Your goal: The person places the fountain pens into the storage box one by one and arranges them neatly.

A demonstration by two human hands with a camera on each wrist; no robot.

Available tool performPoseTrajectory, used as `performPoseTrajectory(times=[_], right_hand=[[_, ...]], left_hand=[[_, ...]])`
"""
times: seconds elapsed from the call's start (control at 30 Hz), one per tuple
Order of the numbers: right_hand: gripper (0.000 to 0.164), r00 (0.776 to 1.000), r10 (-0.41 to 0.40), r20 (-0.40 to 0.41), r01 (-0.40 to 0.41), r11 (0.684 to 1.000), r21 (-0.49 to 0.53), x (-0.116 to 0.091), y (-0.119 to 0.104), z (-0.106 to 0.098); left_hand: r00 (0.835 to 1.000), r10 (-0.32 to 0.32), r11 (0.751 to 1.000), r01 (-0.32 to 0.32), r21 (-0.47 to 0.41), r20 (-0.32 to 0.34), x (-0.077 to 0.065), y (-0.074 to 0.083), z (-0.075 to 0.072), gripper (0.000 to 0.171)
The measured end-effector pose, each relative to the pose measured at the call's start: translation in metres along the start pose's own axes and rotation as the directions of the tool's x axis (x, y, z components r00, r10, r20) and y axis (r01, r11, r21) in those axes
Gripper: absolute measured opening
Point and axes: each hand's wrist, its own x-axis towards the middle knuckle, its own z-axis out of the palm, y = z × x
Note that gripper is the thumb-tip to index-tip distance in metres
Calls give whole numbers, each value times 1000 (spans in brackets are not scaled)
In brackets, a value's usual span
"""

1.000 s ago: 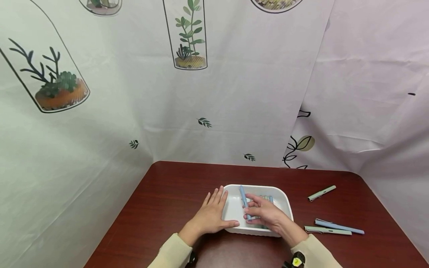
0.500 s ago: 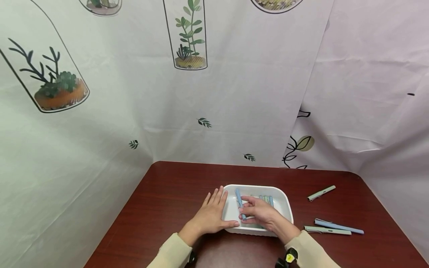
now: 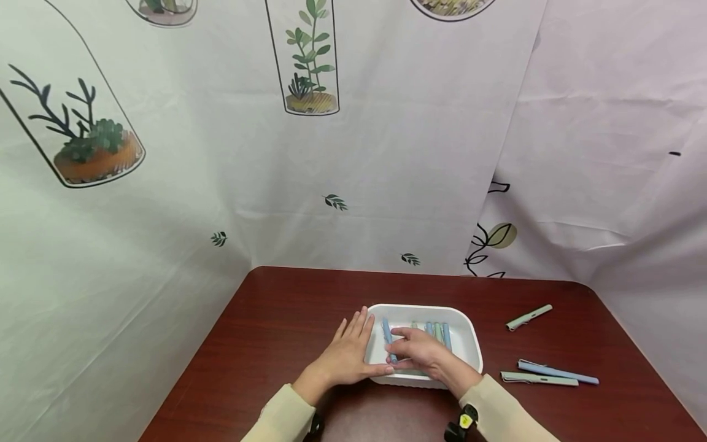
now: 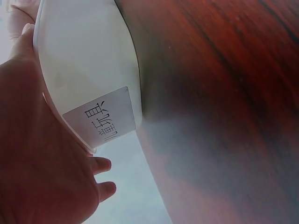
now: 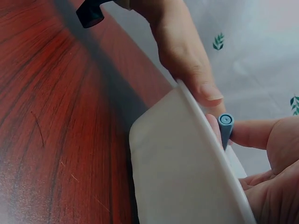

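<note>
A white tray (image 3: 466,319) sits on the table with several blue and green pens (image 3: 438,331) lying side by side in its right half. My left hand (image 3: 345,356) rests on the tray's left rim with fingers straight, its thumb over the near edge. Inside the tray's left part, my right hand (image 3: 420,355) pinches a light blue pen (image 3: 387,334) between thumb and fingers. The pen stands tilted, its round end (image 5: 226,119) showing above the rim in the right wrist view. My right hand partly covers the pens beneath it.
To the right of the tray lie a green pen (image 3: 529,317), a blue pen (image 3: 558,372) and another green pen (image 3: 538,379) on the dark red table (image 3: 309,294). A printed label (image 4: 103,116) is on the tray's outer wall. Patterned white cloth (image 3: 386,184) hangs behind.
My right hand has moved left and slightly down with the blue pen, uncovering more of the pens in the tray. My left hand has stayed on the rim.
</note>
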Motion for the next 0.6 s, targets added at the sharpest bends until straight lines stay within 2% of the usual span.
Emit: performPoseTrajectory(times=[0.6], right_hand=[[71,999,43,-27,-45,994,-95,13,4,11]], left_hand=[[1000,6,1000,-6,-28,12,0,-1,-1,114]])
